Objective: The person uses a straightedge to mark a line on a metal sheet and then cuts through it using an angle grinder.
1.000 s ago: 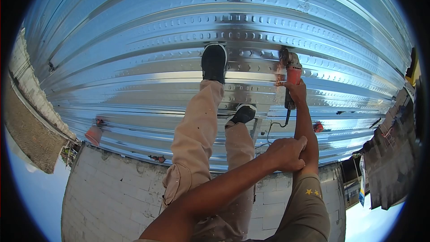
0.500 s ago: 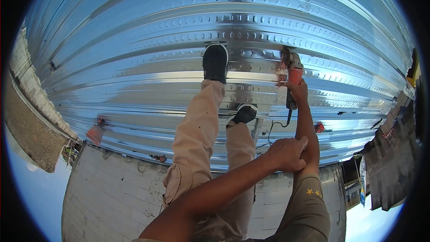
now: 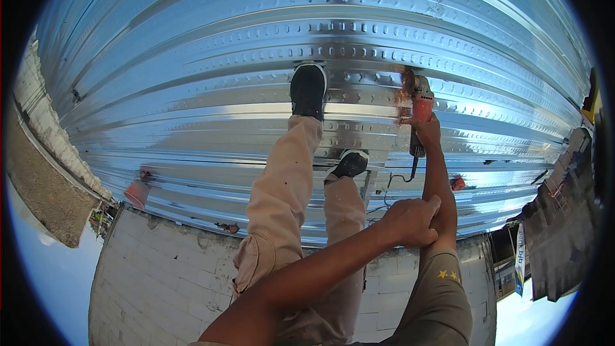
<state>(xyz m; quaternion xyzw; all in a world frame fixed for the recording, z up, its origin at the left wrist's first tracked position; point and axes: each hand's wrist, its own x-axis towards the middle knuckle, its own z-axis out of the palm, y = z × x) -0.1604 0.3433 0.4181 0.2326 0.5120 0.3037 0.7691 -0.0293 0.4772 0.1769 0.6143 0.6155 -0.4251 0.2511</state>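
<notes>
My right hand (image 3: 428, 133) is wrapped around the body of a red and black angle grinder (image 3: 422, 109). The grinder's head touches the ribbed shiny metal decking (image 3: 256, 45), and orange sparks (image 3: 403, 99) spray along its left side. A black power cord (image 3: 398, 178) trails from the grinder's lower end toward my leg. My left hand (image 3: 410, 221) is closed in a fist against my right forearm, across its inner side. What lies inside its fingers, if anything, is hidden.
My shoe (image 3: 307, 93) is planted on the decking left of the grinder, the other shoe (image 3: 351, 163) lower down. A reddish bucket-like container (image 3: 136, 192) lies at the left edge, a small red object (image 3: 457, 182) at right. A pale block wall (image 3: 166, 275) runs below the decking's edge.
The spray of sparks beside the grinder has become brighter and more orange. Both hands and the grinder keep nearly the same position.
</notes>
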